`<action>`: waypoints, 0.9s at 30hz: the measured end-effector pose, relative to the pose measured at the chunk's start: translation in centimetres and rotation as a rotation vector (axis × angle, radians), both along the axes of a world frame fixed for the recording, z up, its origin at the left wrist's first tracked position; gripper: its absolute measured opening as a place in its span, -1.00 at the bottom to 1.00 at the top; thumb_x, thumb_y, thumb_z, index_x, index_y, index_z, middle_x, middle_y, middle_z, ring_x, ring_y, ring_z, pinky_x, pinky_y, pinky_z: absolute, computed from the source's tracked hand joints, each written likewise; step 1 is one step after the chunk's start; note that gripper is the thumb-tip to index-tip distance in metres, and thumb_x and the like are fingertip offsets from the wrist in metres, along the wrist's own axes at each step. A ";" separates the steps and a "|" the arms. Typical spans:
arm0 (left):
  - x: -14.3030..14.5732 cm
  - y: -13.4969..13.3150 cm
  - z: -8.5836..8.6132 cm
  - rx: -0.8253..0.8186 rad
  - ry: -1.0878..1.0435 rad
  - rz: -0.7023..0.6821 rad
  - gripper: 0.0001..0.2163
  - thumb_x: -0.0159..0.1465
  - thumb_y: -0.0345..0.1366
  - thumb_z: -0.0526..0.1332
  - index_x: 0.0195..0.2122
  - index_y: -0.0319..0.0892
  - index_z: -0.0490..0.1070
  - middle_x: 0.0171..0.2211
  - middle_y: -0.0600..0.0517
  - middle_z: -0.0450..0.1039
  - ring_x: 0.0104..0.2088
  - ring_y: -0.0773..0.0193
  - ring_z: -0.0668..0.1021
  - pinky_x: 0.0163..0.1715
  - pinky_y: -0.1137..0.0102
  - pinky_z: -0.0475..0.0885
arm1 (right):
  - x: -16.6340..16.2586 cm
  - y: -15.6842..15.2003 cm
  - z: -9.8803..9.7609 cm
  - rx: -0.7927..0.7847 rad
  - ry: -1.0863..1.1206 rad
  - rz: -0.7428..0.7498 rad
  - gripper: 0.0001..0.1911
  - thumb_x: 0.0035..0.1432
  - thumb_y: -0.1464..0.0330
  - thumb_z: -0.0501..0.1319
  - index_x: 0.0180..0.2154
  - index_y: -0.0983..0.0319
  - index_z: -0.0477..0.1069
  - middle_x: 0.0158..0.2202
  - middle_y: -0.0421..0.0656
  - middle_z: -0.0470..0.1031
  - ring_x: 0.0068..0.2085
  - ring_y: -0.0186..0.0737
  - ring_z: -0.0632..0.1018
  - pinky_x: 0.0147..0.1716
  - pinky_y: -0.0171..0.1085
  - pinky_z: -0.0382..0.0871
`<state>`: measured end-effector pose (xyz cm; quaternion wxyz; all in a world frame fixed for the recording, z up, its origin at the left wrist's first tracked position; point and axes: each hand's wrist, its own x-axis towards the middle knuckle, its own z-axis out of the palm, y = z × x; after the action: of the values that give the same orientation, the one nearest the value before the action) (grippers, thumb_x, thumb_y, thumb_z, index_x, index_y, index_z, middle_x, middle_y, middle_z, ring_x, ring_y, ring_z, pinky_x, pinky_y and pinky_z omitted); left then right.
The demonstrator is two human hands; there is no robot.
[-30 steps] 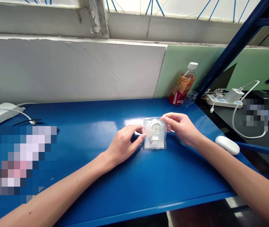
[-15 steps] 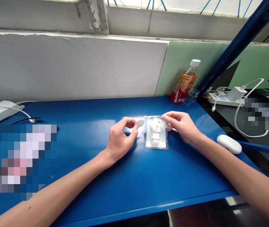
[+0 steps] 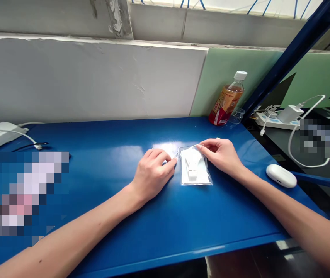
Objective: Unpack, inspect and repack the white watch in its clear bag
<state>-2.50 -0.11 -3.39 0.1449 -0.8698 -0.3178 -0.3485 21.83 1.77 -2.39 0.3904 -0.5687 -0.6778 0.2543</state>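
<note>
A clear plastic pouch [image 3: 208, 178] lies on the blue table, with a white wristwatch [image 3: 193, 170] and a white card inside. Glare washes out the watch dial. At the pouch's upper right corner, my right hand [image 3: 221, 154] is closed, thumb and fingers pinching the plastic. My left hand [image 3: 153, 172] is closed beside the upper left edge of the pouch, its back turned up. Its fingers cover most of a flat white disc [image 3: 164, 162]. A short beaded chain [image 3: 177, 152] shows between the left fingertips and the pouch.
A drink bottle [image 3: 227, 100] and a clear cup [image 3: 237, 115] stand at the back right. A white earbud case [image 3: 281, 176] sits near the right edge. Power strips [image 3: 4, 135] with cables lie at the far left and beyond the right edge. A blurred-out patch covers the left.
My left hand has rolled over, palm down, and moved slightly right, so the disc is mostly hidden. The pouch has shifted a little right and towards me; the watch dial has become washed out.
</note>
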 end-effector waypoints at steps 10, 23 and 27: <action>0.0 0.1 -0.3 -0.333 -0.029 -0.077 -0.83 0.33 -0.38 0.17 -0.10 -0.22 0.51 -0.17 -0.09 0.55 -0.22 0.14 0.59 -0.24 0.29 0.53 | 0.3 -0.1 -0.1 0.079 -0.381 -0.004 -0.76 0.20 0.21 0.24 -0.36 0.19 0.61 -0.51 -0.16 0.55 -0.48 -0.19 0.48 -0.46 -0.21 0.23; 0.1 0.2 -0.1 -0.464 -0.089 -0.025 -0.62 0.34 -0.33 0.15 0.17 -0.24 0.26 -0.01 -0.19 0.50 -0.01 0.00 0.54 0.00 0.09 0.48 | 1.1 -0.1 1.1 0.278 -0.452 0.458 -0.50 0.17 0.11 0.30 0.08 0.20 0.44 0.06 0.08 0.48 0.09 0.12 0.48 0.06 0.05 0.41; 0.0 0.3 -0.3 -0.496 -0.071 -0.038 -0.59 0.33 -0.34 0.16 0.20 -0.22 0.22 -0.04 -0.15 0.52 0.00 -0.01 0.53 0.02 0.07 0.45 | 1.0 -0.3 1.0 0.238 -0.434 0.528 -0.42 0.14 0.08 0.33 0.13 0.19 0.40 0.11 0.08 0.45 0.13 0.14 0.46 0.09 0.08 0.41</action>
<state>-2.51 0.24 -3.70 -0.0906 -0.8717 -0.3822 -0.2931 22.83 1.43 -1.43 0.2218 -0.3656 -0.8932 0.1390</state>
